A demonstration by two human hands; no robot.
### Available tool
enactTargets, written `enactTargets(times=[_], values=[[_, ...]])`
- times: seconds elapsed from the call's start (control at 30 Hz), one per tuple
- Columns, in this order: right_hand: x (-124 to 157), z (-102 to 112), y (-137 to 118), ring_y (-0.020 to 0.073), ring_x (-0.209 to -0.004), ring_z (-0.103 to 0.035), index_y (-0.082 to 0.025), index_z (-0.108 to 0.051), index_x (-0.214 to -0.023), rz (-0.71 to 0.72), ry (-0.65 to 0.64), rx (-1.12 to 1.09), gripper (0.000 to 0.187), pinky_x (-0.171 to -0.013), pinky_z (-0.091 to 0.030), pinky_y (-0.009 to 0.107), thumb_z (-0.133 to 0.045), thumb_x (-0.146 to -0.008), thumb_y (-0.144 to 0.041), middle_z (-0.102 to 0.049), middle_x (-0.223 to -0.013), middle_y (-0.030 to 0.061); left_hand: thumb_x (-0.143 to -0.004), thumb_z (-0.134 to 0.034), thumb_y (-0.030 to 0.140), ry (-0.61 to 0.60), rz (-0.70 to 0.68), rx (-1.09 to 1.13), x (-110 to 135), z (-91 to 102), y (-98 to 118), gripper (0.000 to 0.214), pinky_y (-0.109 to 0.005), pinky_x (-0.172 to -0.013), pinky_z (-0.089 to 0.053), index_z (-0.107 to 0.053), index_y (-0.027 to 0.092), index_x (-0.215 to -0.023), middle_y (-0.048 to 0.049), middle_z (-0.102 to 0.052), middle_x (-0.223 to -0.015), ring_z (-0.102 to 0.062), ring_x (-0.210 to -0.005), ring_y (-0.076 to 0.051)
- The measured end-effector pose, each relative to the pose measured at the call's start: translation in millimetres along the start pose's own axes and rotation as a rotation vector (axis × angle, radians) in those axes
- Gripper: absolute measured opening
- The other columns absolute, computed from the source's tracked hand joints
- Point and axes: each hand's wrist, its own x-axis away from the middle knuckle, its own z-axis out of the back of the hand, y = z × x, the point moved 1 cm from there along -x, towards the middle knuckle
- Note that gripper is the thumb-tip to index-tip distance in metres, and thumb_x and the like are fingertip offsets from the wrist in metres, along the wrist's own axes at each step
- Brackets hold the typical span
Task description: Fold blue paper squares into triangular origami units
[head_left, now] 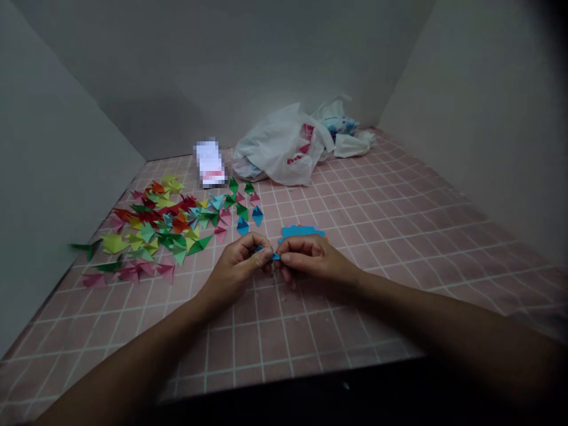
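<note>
A small folded piece of blue origami paper (276,257) is pinched between both hands above the pink checked cloth. My left hand (245,260) closes thumb and fingers on its left end. From the other side my right hand (313,260) grips the right end; most of the paper is hidden by the fingers. Just behind the right hand lies a stack of blue paper sheets (302,231) with orange edges showing. Two folded blue paper pieces, one a blue diamond shape (257,215), rest beyond the left hand.
Many coloured folded paper cranes (171,239) spread over the left side. A lit phone (210,164), blurred out, stands behind them. A white plastic bag (279,145) and crumpled packaging (352,144) lie at the back. Pale walls (483,118) enclose the tabletop on three sides.
</note>
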Motion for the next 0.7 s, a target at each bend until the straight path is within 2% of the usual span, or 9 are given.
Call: enactTargets(times=[0.2,0.37,0.47,0.6,0.7], values=[[1.4,-4.8,-8.5,0.0096,-0.052,-0.055,-0.016,-0.063,-0.074,0.007,0.068,0.115,0.016,-0.052,-0.046,0.022,-0.066,-0.083,-0.029,-0.061,-0.060,-0.0017,-0.088,-0.070,0.037,0.034,-0.022,-0.113,0.4,0.7,4.7,0.023,-0.026,-0.065,-0.044,-0.060,0.016,-0.084,0.0019,-0.061,-0.068,-0.056,-0.064,-0.013],[1.8,-6.4,-8.3,0.0089,-0.051,-0.054,-0.017,-0.062,-0.069,0.007,0.108,0.150,0.017,-0.051,-0.044,0.022,-0.064,-0.082,-0.027,-0.060,-0.057,-0.0025,-0.086,-0.072,0.037,0.060,-0.013,-0.063,-0.4,0.4,1.4,0.023,-0.026,-0.065,-0.045,-0.061,0.016,-0.082,0.0016,-0.061,-0.068,-0.057,-0.065,-0.012],[1.9,-5.9,-6.8,0.0091,-0.051,-0.053,-0.017,-0.062,-0.071,0.018,0.100,0.165,0.018,-0.051,-0.043,0.022,-0.064,-0.084,-0.030,-0.060,-0.058,-0.0023,-0.085,-0.074,0.036,0.073,-0.004,-0.032,0.2,-0.8,1.3,0.023,-0.026,-0.064,-0.047,-0.062,0.016,-0.081,0.0014,-0.063,-0.067,-0.058,-0.063,-0.012],[2.1,-4.8,-6.0,0.0109,-0.055,-0.055,-0.018,-0.060,-0.076,0.064,0.104,0.190,0.026,-0.054,-0.045,0.024,-0.063,-0.089,-0.040,-0.060,-0.063,-0.0011,-0.083,-0.075,0.032,0.108,-0.019,-0.101,2.1,-2.9,4.0,0.020,-0.024,-0.059,-0.048,-0.062,0.016,-0.080,0.0021,-0.063,-0.064,-0.058,-0.059,-0.011],[2.5,-5.1,-6.1,0.0111,-0.055,-0.053,-0.018,-0.060,-0.078,0.116,0.094,0.281,0.022,-0.053,-0.042,0.023,-0.067,-0.087,-0.037,-0.059,-0.063,-0.0021,-0.080,-0.076,0.027,0.137,-0.068,-0.133,3.4,-5.7,5.3,0.017,-0.023,-0.058,-0.049,-0.063,0.016,-0.082,0.0021,-0.064,-0.068,-0.059,-0.059,-0.011]])
